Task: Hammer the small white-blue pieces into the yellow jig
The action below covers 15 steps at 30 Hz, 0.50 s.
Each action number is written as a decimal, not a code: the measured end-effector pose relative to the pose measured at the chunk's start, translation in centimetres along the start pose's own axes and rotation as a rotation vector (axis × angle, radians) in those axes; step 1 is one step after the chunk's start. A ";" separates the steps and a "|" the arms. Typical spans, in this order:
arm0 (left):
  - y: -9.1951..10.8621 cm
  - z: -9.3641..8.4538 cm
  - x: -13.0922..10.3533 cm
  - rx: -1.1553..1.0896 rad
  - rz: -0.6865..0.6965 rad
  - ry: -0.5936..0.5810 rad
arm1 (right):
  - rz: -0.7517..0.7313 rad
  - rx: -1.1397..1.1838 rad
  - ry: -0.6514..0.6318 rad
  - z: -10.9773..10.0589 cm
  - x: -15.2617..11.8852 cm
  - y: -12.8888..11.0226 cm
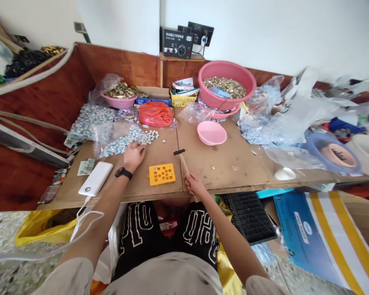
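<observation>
My left hand point(134, 156), with a black watch at the wrist, is at the near edge of a pile of small white and blue pieces point(123, 141). Its fingers are bent together, and what they hold, if anything, is too small to name. My right hand point(194, 184) is wrapped round the wooden handle of a small hammer point(183, 163), whose black head points away from me. Between my hands lies a yellow tray point(162, 174) with square slots; one slot near its upper left corner has a small white and blue piece in it.
A white power bank point(96, 179) with a cable lies at the left. Behind are a red bag point(156, 114), a pink bowl point(212, 133) and a large pink basin point(227, 102) of metal pieces. Plastic bags point(283, 123) cover the right side.
</observation>
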<state>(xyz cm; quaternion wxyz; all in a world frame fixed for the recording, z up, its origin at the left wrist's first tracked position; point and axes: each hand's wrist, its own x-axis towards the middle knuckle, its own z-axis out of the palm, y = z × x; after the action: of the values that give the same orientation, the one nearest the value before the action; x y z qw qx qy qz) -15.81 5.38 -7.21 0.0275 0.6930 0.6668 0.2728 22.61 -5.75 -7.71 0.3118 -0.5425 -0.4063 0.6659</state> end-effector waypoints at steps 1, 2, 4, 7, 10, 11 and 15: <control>-0.2 0.0 0.3 0.002 -0.003 -0.006 | -0.003 0.006 0.004 -0.1 0.1 0.1; -0.2 -0.1 0.6 0.001 -0.009 -0.011 | -0.007 0.012 0.007 -0.1 0.3 0.2; 0.0 -0.4 0.9 -0.008 -0.010 -0.015 | -0.016 0.027 0.008 -0.2 0.4 0.4; 1.3 -1.2 0.6 -0.074 0.064 -0.005 | -0.024 0.042 0.004 -0.3 0.3 0.5; 3.4 -1.7 -1.3 -0.175 0.176 -0.039 | -0.040 0.043 -0.001 -0.4 0.1 0.4; 4.1 -1.8 -2.1 -0.205 0.201 -0.061 | -0.043 0.042 -0.003 -0.5 0.0 0.4; 6.6 -1.5 -5.5 -0.265 0.231 -0.158 | -0.041 0.047 0.002 -0.5 -0.1 0.3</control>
<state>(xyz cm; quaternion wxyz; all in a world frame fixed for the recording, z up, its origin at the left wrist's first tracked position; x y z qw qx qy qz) -10.24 -0.98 -5.12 0.1391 0.7746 0.5367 0.3043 23.09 -5.86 -7.99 0.3382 -0.5274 -0.4012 0.6682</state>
